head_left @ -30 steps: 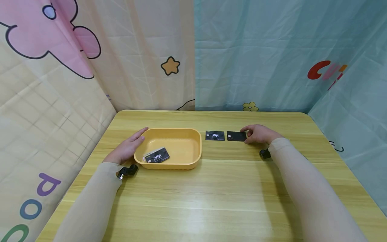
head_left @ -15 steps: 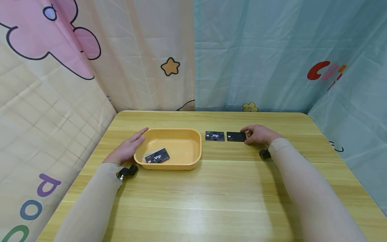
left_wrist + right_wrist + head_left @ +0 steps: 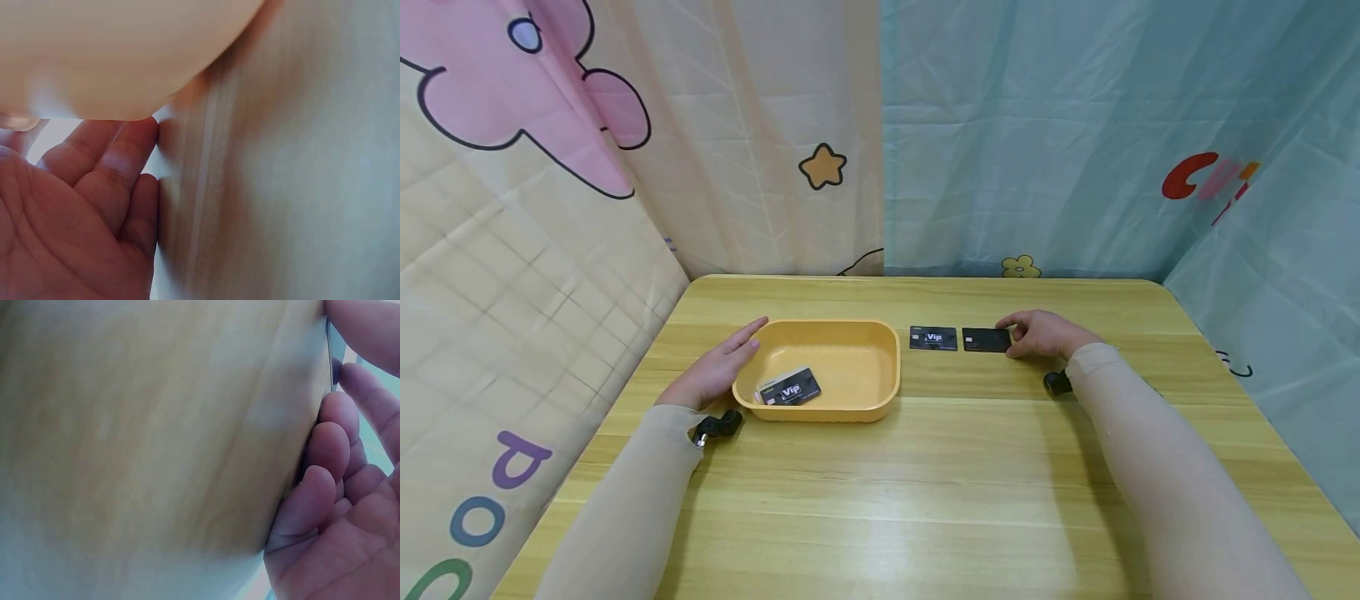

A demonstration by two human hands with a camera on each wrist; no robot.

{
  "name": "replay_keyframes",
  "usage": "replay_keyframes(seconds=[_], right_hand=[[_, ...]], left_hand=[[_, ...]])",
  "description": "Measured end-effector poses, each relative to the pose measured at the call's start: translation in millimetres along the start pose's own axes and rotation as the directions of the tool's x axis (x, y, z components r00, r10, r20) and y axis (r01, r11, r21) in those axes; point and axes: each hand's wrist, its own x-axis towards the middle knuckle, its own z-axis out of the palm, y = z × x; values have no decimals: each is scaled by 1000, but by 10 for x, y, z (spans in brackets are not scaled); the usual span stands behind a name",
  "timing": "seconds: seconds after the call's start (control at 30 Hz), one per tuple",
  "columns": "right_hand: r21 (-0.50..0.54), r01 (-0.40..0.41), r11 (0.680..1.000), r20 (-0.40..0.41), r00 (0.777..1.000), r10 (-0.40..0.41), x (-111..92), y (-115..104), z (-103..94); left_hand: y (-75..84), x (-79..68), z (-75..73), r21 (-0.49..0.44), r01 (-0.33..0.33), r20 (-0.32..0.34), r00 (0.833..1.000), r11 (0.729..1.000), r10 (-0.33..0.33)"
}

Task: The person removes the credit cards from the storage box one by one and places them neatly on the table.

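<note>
A yellow basket [image 3: 857,410] stands on the table, left of the middle. My left hand [image 3: 713,367] rests against its left side, fingers fairly straight; in the left wrist view the fingers [image 3: 128,162] lie beside the basket wall [image 3: 125,69]. Inside the basket, a black Vip card [image 3: 792,387] lies over a lighter one. Right of the basket, a second black Vip card [image 3: 933,338] lies flat. Beside it is a plain dark VIP card [image 3: 983,340], pinched at its right end between the thumb and forefinger of my right hand [image 3: 1043,333]. The other right fingers [image 3: 328,450] are curled on the tabletop.
The wooden table [image 3: 880,500] stretches out in front of me. Printed curtains hang behind it [image 3: 1030,133] and along both sides. A small black wrist camera [image 3: 722,422] sits under my left wrist, another wrist camera [image 3: 1057,382] under the right.
</note>
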Motion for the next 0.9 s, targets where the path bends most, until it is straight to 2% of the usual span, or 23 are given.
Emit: replay_keyframes(seconds=[0.5,0.63,0.77,0.9], right_hand=[[75,13,997,23,1000,-15,-13,22,-13],[76,12,997,-4,1000,-12,-23,-9,-77],[95,39,995,-74,997,-32,-26,-152,-155],[119,97,988,-118,989,-83,-12,-428,-228]], left_hand=[[-26,-27,-8,15,-13,-14,1000,1000,13],[-26,-16,-5,18,-11,-21,1000,1000,11],[-16,-4,-6,12,-12,-20,1000,1000,12],[-10,5,-8,8,-11,-15,1000,1000,11]])
